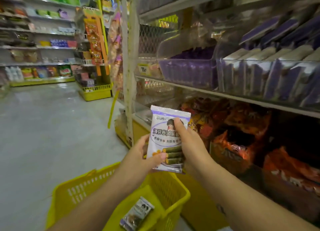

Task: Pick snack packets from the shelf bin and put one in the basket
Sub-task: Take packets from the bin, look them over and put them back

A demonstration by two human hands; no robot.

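Yellow basket (72, 194), grey floor (43, 127), stocked shelves (207, 92)

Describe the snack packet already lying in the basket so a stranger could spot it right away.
Find the yellow basket at the bottom of the view, under the person's forearms. One small packet lies inside it. Unlike the matching white-and-purple packet gripped upright by the left hand and right hand above, it lies flat, untouched.

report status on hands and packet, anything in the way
One snack packet upright, gripped by left hand and right hand. Held over yellow basket; second packet lies inside. Nothing between them.
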